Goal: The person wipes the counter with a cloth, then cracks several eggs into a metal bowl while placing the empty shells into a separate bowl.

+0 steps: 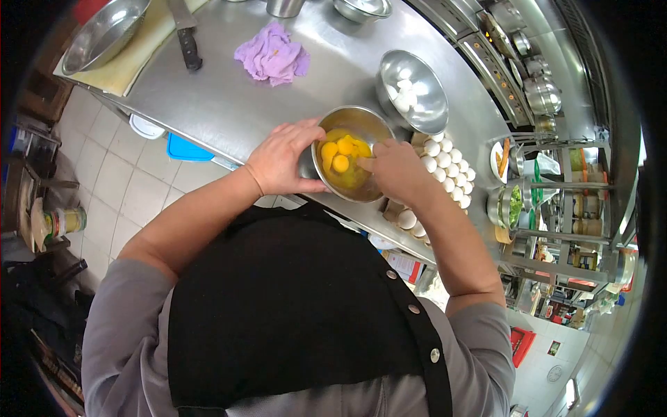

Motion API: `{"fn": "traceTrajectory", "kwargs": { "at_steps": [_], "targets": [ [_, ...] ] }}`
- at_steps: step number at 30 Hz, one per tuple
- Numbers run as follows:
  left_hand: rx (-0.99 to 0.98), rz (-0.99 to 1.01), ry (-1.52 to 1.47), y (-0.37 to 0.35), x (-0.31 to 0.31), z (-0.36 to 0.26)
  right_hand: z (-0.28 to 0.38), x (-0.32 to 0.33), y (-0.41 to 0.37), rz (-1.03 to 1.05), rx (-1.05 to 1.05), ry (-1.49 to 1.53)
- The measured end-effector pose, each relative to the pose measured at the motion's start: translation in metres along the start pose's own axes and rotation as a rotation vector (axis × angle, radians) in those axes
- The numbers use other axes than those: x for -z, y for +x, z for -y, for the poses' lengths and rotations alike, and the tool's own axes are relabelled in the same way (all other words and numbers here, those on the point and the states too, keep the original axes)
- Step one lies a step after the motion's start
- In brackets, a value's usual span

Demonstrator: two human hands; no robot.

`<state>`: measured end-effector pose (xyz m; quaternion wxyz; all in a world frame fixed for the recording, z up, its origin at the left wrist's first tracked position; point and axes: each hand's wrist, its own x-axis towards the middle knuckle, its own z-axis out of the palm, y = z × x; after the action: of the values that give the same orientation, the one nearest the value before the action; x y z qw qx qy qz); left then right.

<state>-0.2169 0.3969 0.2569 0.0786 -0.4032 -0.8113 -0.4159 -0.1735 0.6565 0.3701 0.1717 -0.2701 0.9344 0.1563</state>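
Steel bowl point(361, 119) of egg yolks point(339, 154): left hand point(278, 163) grips its rim; right hand point(397, 172) dips curled fingers point(368, 165) inside, grasp unclear.

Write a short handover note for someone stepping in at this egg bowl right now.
Left hand: grips the side of the steel bowl.
Right hand: fingers at the rim over the yolks; whether it holds a shell, I cannot tell.
Done: several yolks in the bowl.
Left: many whole eggs in the tray beside it.
A second bowl behind holds white pieces.
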Motion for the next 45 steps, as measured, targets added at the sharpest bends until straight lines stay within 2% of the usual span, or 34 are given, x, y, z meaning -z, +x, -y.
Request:
{"fn": "traceTrajectory", "kwargs": {
  "at_steps": [3, 6, 18, 27, 45],
  "targets": [
    [-0.001, 0.011, -0.002, 0.0002, 0.0002, -0.0001, 0.0001, -0.0005, 0.0002, 0.069, -0.031, -0.030],
    [-0.005, 0.020, -0.006, 0.0018, 0.0016, 0.0005, -0.0003, -0.0011, -0.0014, 0.009, 0.001, -0.022],
    [-0.011, 0.009, 0.001, 0.0021, 0.0005, 0.0011, 0.0005, 0.0030, -0.0007, 0.057, -0.007, -0.029],
    [-0.008, -0.001, 0.010, 0.0010, -0.0002, 0.0004, -0.0021, -0.0048, -0.0003, 0.002, 0.021, -0.036],
    [-0.019, -0.009, 0.015, -0.0002, -0.0007, 0.0008, 0.0019, -0.0008, -0.0028, 0.023, 0.017, -0.033]
  ]
}}
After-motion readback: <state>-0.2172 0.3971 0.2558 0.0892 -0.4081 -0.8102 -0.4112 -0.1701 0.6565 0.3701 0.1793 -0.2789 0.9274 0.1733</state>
